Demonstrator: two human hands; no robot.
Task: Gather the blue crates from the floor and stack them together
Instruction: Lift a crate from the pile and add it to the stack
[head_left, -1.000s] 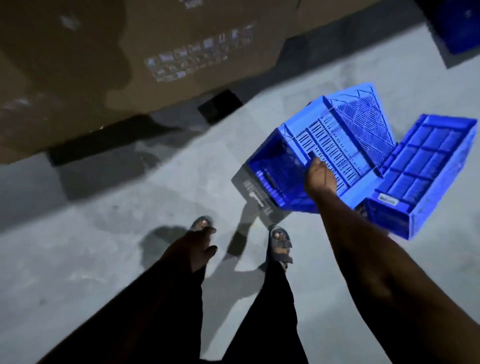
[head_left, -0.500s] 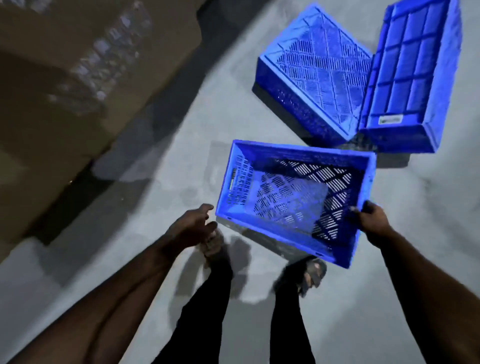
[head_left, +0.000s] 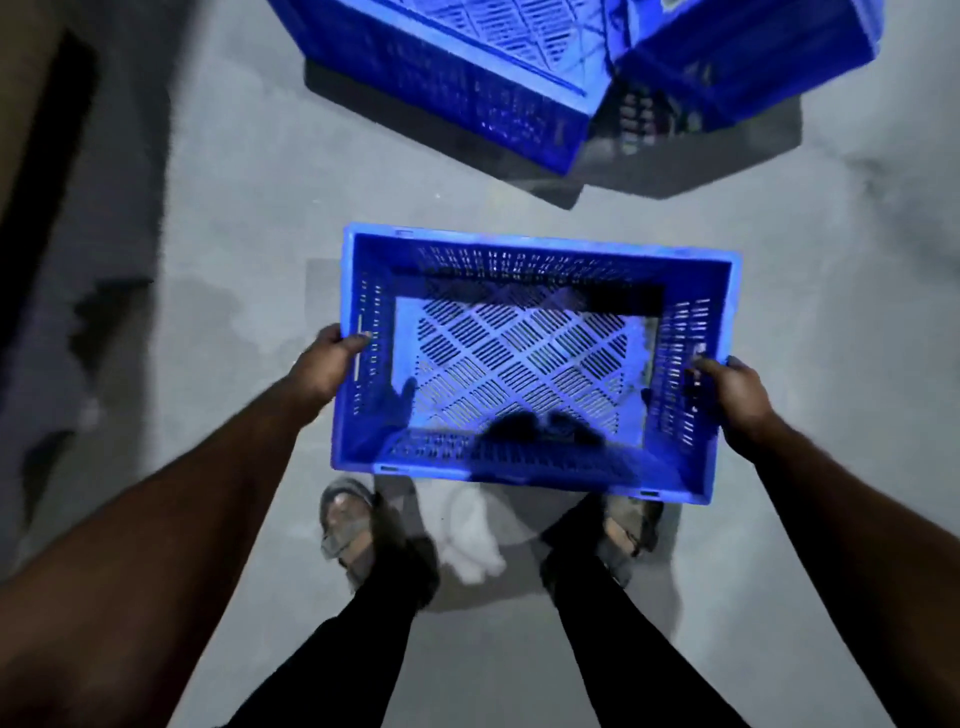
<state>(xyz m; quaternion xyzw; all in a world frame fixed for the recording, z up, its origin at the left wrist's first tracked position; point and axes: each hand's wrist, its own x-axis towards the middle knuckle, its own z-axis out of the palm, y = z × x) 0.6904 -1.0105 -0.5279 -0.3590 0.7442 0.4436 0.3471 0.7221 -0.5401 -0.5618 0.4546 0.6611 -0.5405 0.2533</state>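
Left edge: a brown cardboard box (head_left: 21, 104) stood at the side, dim and mostly out of frame.
Left hand (head_left: 324, 364): closed on the left short wall of the slotted blue crate (head_left: 524, 364), fingers curled over the rim and thumb outside; half a second before it had hung free just beside that corner.
Held crate: it was upright, open side up and roughly level, above the grey concrete floor (head_left: 234, 208), in front of the person's sandalled feet.
What changed: a one-handed carry by the right had become a two-handed hold, and the crate had been squared to the body.
Other crates: an overturned blue crate (head_left: 467, 78) lay on the floor ahead, touching a second tipped crate (head_left: 753, 52) on its right; both were near the held one but apart from it.
Right hand (head_left: 737, 395): clamped on the right short wall, fingers wrapped over the rim.
Meaning for the task: one crate was gathered and under control; setting it down as a base or onto the others likely came next, with nothing stacked yet.
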